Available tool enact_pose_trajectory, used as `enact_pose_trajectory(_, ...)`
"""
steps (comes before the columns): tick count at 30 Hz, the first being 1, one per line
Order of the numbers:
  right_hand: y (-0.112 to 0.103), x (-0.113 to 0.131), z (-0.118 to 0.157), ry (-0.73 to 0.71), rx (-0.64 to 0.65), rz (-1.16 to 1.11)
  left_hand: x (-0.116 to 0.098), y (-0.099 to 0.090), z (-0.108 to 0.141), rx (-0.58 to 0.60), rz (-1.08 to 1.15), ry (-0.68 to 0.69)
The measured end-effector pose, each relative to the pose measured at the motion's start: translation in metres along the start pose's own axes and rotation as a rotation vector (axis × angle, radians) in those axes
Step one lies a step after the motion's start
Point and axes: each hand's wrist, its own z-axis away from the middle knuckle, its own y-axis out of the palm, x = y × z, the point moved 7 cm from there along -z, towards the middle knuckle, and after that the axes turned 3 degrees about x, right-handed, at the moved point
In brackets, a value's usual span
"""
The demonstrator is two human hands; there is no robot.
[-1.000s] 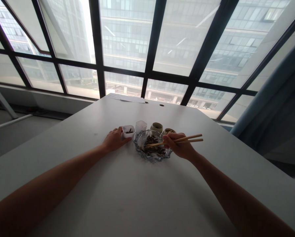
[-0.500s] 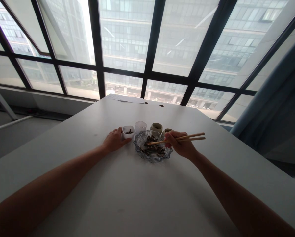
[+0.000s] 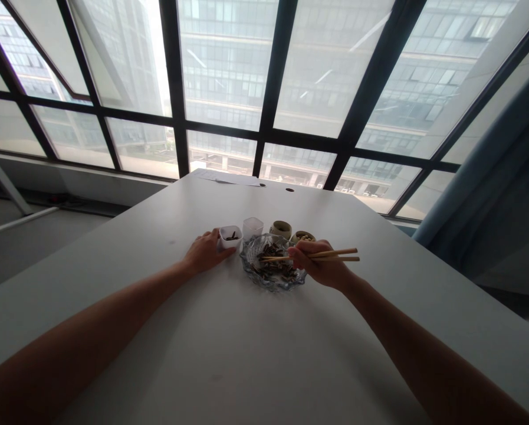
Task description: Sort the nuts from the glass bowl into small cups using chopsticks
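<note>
My right hand [image 3: 319, 262] grips a pair of wooden chopsticks [image 3: 335, 254], whose tips reach into a scalloped glass bowl [image 3: 252, 273] of dark, thin pieces. Whether the tips pinch a piece is too small to tell. My left hand [image 3: 204, 252] holds the side of a small white cup [image 3: 230, 242] with a few dark pieces inside. Between that cup and a greenish pot [image 3: 281, 229] stands a second, translucent cup [image 3: 252, 226]. Behind my right hand sits another small pot [image 3: 302, 236] with pale pieces in it.
All of this stands on a white table [image 3: 229, 354]. Papers [image 3: 229, 178] lie at its far edge, near two dark round holes. Beyond rise large framed windows, and a blue curtain [image 3: 480, 177] hangs at the right.
My right hand has moved slightly left and down with the chopsticks, uncovering more of the pot with pale pieces. My left hand has stayed on the white cup.
</note>
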Motion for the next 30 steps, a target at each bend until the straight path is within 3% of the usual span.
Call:
enact_pose_trajectory(6,0.007,0.010,-0.002,0.005,0.085,0.085,0.001,0.000,-0.001,0.001,0.000,-0.008)
enact_pose_trajectory(12,0.005,-0.002,-0.002,0.137,-0.022,-0.005,0.004,0.000,-0.002,-0.002,-0.003,-0.037)
enact_pose_trajectory(26,0.004,-0.006,-0.001,0.084,-0.050,-0.045,0.008,0.002,-0.004,-0.032,-0.003,-0.031)
enact_pose_trajectory(30,-0.001,-0.029,0.000,0.243,-0.178,-0.244,0.011,0.006,-0.006,-0.046,0.049,-0.033)
